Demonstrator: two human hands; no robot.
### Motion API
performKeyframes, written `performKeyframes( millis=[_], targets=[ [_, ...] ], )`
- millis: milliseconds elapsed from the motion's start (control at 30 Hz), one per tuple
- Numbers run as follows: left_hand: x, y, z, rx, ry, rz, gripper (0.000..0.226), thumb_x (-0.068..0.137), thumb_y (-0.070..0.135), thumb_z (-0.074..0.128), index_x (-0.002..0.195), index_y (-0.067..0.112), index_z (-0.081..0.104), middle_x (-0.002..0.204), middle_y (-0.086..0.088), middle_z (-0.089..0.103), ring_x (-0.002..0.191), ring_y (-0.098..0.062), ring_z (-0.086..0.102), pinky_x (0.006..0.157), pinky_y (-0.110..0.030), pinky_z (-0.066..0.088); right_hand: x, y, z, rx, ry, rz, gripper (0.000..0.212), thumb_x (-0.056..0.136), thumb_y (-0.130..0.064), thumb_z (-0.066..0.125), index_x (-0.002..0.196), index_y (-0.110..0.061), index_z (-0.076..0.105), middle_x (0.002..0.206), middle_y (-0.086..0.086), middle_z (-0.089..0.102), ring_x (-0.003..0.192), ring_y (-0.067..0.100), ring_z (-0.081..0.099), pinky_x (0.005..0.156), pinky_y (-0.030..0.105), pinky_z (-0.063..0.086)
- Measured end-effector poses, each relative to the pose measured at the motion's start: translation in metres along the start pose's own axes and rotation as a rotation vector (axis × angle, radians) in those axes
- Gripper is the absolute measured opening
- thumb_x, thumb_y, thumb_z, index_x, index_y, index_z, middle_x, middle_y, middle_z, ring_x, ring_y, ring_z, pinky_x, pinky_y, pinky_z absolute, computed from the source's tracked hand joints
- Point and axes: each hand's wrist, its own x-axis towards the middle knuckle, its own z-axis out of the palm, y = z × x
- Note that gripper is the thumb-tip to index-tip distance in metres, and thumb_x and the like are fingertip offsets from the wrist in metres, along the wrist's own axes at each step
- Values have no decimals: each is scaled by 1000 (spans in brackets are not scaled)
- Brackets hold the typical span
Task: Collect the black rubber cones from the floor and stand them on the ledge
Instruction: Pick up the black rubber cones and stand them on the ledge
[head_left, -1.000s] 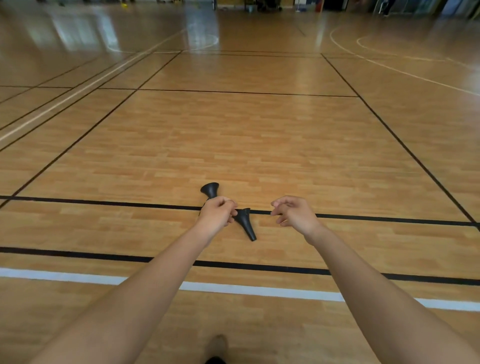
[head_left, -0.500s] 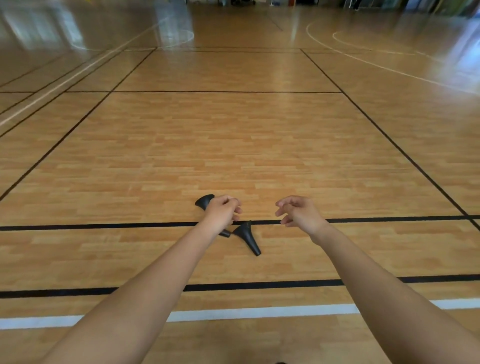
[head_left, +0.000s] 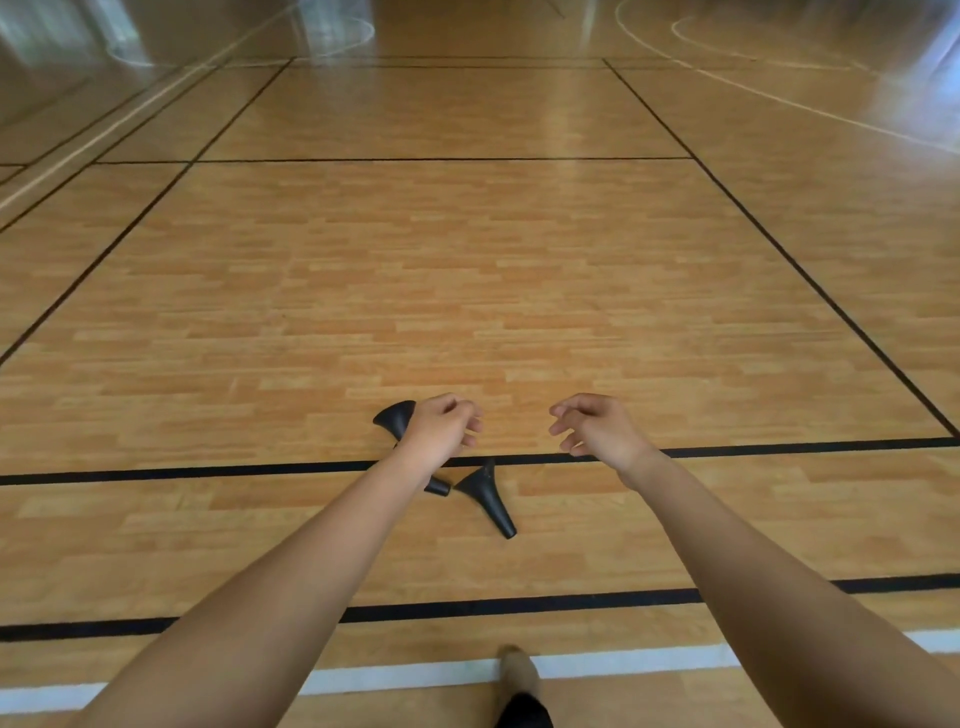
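I see a glossy wooden gym floor (head_left: 467, 260) and a person's two bare arms reaching forward over a thin black court line (head_left: 208, 470). A first black rubber cone (head_left: 397, 418) lies on its side across that line, its flared base beyond it and its narrow tip just nearer; the wrist hides its middle. The left hand (head_left: 441, 428) hangs above the line, fingers loosely curled, empty. A second black rubber cone (head_left: 485, 499) lies tipped over just nearer than the line, its base beside the first cone's tip. The right hand (head_left: 597, 431) hangs beyond the line, fingers loosely curled, empty.
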Motion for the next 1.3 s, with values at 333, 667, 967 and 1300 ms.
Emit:
performKeyframes(
  millis=[333, 667, 967, 1300],
  targets=[
    [99, 32, 22, 35, 17, -80, 23, 97, 21, 46, 87, 16, 66, 85, 0, 68, 67, -13, 61, 66, -24, 48, 105, 0, -22, 23, -62, 90, 17, 98, -18, 51, 102, -12, 66, 86, 3, 71, 66, 15, 61, 68, 27, 54],
    [206, 45, -1, 119, -107, -103, 20, 94, 29, 50, 85, 23, 67, 82, 5, 70, 70, -11, 65, 65, -24, 49, 191, -17, -11, 31, -4, 141, 14, 96, -18, 55, 95, -17, 69, 86, 5, 72, 67, 17, 64, 68, 33, 56],
    [323, 75, -33, 249, -340, -90, 16, 97, 26, 49, 91, 22, 64, 89, 1, 68, 70, -12, 62, 68, -27, 49, 261, -52, 22, 60, 154, 208, 16, 98, -16, 51, 95, -15, 66, 86, 7, 71, 65, 17, 62, 65, 32, 53],
    [382, 59, -32, 347, -493, -163, 18, 97, 28, 49, 96, 18, 65, 92, 0, 67, 75, -14, 64, 65, -25, 48, 297, -37, 51, 76, 184, 364, 18, 98, -16, 50, 100, -10, 66, 87, 9, 70, 67, 18, 62, 60, 26, 51]
  ],
)
